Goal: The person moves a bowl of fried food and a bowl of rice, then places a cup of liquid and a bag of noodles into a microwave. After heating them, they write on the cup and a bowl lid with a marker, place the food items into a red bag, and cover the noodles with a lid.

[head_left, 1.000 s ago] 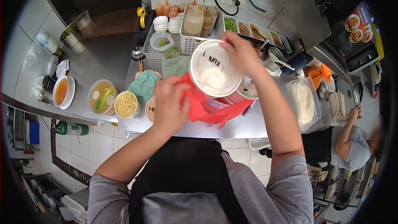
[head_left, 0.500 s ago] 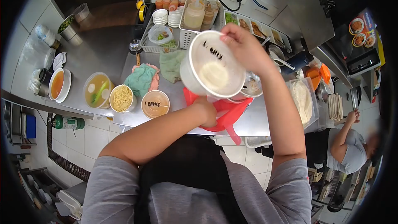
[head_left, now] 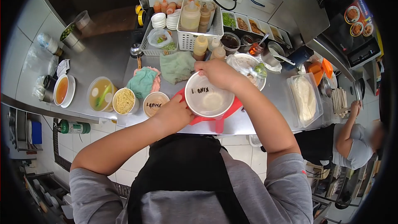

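Note:
My right hand (head_left: 219, 74) grips the far rim of a round white tub (head_left: 190, 103) with a translucent lid (head_left: 203, 84) bearing black handwriting. The tub is over a red plastic bag (head_left: 230, 110), whose handle loop hangs past the counter's front edge. Closed at the bag's left side, my left hand (head_left: 174, 114) holds its edge near the tub; its fingertips are partly hidden. Beside that hand stands another lidded tub (head_left: 155, 101) with writing on it. An open tub of noodles (head_left: 124, 101) and a clear tub of broth (head_left: 102, 94) stand farther left.
Behind are a green cloth (head_left: 176, 66), sauce bottles (head_left: 200, 47) and a white basket (head_left: 195, 39). A large bowl (head_left: 259, 76) stands beyond my right wrist. A lidded dough container (head_left: 304, 99) is on the right, near a co-worker (head_left: 352, 145). Orange soup (head_left: 62, 89) is far left.
My right hand has lowered the tub toward the red bag and levelled it. My left hand has moved left, from the bag's middle to its left edge.

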The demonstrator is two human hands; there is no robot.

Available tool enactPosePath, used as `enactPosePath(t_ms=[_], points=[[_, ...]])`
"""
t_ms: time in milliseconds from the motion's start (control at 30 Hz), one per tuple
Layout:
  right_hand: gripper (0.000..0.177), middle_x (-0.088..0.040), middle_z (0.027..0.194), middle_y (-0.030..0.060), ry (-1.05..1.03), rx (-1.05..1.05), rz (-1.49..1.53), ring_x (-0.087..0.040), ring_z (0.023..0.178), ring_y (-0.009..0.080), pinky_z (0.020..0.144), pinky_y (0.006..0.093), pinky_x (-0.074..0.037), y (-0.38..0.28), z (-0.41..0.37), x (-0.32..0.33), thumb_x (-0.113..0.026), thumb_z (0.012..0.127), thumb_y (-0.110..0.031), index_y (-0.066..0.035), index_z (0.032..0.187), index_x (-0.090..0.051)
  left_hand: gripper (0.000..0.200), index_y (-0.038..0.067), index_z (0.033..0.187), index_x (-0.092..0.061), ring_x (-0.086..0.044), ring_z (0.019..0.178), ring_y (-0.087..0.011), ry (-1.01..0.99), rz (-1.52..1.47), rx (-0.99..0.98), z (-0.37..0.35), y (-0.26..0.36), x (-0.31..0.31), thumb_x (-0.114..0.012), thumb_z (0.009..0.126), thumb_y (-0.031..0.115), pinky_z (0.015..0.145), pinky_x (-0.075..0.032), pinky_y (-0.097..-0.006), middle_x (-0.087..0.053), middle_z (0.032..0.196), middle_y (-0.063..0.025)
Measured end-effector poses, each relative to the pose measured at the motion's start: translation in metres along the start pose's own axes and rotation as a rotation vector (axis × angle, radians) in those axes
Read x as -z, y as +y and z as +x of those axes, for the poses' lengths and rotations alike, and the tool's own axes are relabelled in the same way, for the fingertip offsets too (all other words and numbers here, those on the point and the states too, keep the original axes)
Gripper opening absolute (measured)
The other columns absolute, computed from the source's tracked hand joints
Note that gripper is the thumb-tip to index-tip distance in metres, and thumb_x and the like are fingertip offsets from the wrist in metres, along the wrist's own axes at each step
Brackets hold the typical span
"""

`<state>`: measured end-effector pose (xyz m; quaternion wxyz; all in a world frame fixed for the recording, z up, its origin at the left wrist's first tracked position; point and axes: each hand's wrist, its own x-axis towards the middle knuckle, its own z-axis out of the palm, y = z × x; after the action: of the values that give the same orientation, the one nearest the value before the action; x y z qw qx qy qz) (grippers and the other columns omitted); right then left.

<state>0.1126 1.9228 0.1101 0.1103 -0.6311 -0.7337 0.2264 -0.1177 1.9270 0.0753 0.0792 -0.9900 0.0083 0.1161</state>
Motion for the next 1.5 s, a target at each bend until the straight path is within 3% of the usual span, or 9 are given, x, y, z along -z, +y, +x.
enactPosePath(t_ms=[233,633,733,867,967,1200,1333,1400,1500], points=[[0.016,-0.066,0.092,0.0143,0.26,0.047,-0.367,-0.065,0.094,0.0325,0.078,0.0416,-0.053,0.0,0.011,-0.036,-0.055,0.085,-0.01,-0.008,0.101,-0.059,0.021,0.021,0.099,-0.071,-0.059,0.105,-0.0155,0.018,-0.251,-0.046,-0.011,-0.01,0.021,-0.056,0.085,0.017,0.092,-0.04,-0.0356,-0.067,0.096,0.005],[0.027,-0.054,0.116,0.0149,0.413,0.003,-0.244,-0.053,0.114,0.0322,0.093,0.042,-0.049,-0.003,-0.013,-0.074,-0.058,0.084,-0.015,-0.007,0.11,-0.057,0.005,0.018,0.077,-0.062,-0.056,0.086,-0.0149,0.717,0.253,-0.227,0.007,-0.038,0.085,-0.063,0.072,0.018,0.074,-0.042,-0.0307,-0.054,0.08,0.0043],[0.032,-0.053,0.119,0.016,0.325,-0.041,0.016,-0.051,0.12,0.0338,0.094,0.0457,-0.049,0.019,-0.002,-0.091,-0.055,0.088,-0.015,-0.005,0.118,-0.055,0.004,0.017,0.076,-0.062,-0.056,0.09,-0.0162,0.662,0.162,-0.262,0.012,-0.06,0.087,-0.063,0.074,0.02,0.076,-0.043,-0.0317,-0.057,0.085,0.0038],[0.036,-0.051,0.133,0.0195,0.198,-0.275,-0.499,-0.053,0.122,0.0344,0.095,0.046,-0.05,0.0,-0.026,-0.102,-0.05,0.091,-0.014,0.001,0.123,-0.052,0.007,0.015,0.073,-0.059,-0.059,0.094,-0.0184,0.697,0.011,-0.122,0.003,-0.088,0.086,-0.061,0.078,0.02,0.078,-0.044,-0.0325,-0.061,0.091,0.0008],[0.037,-0.05,0.138,0.0223,0.118,-0.396,-0.644,-0.057,0.119,0.0347,0.096,0.044,-0.05,0.009,-0.021,-0.118,-0.048,0.094,-0.015,0.003,0.125,-0.053,0.004,0.016,0.079,-0.059,-0.064,0.085,-0.0181,0.15,0.261,0.201,0.009,-0.088,0.095,-0.06,0.08,0.02,0.074,-0.044,-0.0329,-0.065,0.086,0.0002],[0.034,-0.053,0.132,0.0253,0.494,-0.246,0.0,-0.059,0.115,0.0355,0.096,0.0422,-0.048,0.017,-0.002,-0.136,-0.046,0.098,-0.018,0.001,0.124,-0.057,0.016,0.02,0.093,-0.061,-0.058,0.055,-0.017,0.861,0.196,0.012,0.024,-0.042,0.126,-0.06,0.077,0.017,0.061,-0.041,-0.0321,-0.052,0.059,0.0032],[0.033,-0.056,0.128,0.0262,0.39,-0.352,0.607,-0.059,0.114,0.0358,0.096,0.0419,-0.047,0.007,-0.041,-0.128,-0.046,0.099,-0.02,0.0,0.122,-0.058,0.022,0.017,0.104,-0.062,-0.064,0.067,-0.0149,0.697,-0.128,0.233,-0.003,-0.056,0.109,-0.066,0.082,0.019,0.064,-0.045,-0.0297,-0.068,0.08,-0.0001],[0.033,-0.06,0.119,0.0253,-0.06,-0.065,0.375,-0.06,0.111,0.0355,0.095,0.042,-0.046,-0.041,-0.108,-0.027,-0.048,0.1,-0.027,-0.003,0.118,-0.061,0.036,0.013,0.126,-0.055,-0.069,0.086,-0.0164,0.601,-1.161,0.438,-0.009,-0.055,0.101,-0.063,0.093,0.026,0.08,-0.051,-0.0307,-0.07,0.107,-0.009],[0.034,-0.064,0.115,0.0196,-0.079,-0.089,0.597,-0.06,0.109,0.0347,0.094,0.0408,-0.046,-0.005,-0.155,-0.026,-0.056,0.096,-0.033,-0.004,0.115,-0.063,0.055,0.019,0.146,-0.039,-0.064,0.107,-0.0193,0.584,-1.921,0.388,-0.008,-0.061,0.075,-0.058,0.096,0.009,0.094,-0.049,-0.0359,-0.062,0.126,-0.0155]])
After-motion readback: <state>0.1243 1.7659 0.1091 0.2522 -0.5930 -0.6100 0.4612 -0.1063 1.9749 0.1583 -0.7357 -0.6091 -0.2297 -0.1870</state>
